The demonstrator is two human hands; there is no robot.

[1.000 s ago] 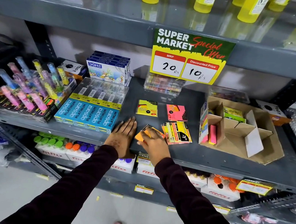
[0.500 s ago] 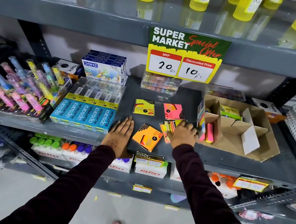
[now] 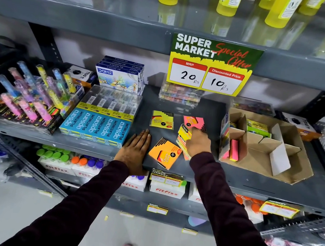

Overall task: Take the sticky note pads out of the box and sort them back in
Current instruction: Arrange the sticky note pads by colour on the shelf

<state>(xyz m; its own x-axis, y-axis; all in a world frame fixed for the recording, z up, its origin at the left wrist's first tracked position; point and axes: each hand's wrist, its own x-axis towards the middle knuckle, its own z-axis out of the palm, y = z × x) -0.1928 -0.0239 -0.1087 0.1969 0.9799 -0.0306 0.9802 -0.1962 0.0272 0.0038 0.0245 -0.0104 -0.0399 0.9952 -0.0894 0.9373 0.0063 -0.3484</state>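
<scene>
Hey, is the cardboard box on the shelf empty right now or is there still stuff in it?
Not empty. The cardboard box still holds pink pads upright in its left slot and a green pack at the back; the other compartments look bare.

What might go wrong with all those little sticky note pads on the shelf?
1. The orange sticky note pad lies by the grey metal shelf's front edge; a nudge may drop it.
2. The right hand grips a loose fanned stack of pads; some might slip out.

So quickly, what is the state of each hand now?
Left hand: open, flat on the shelf, holding nothing.
Right hand: fingers on the yellow and pink pads; grip cannot be told.
</scene>
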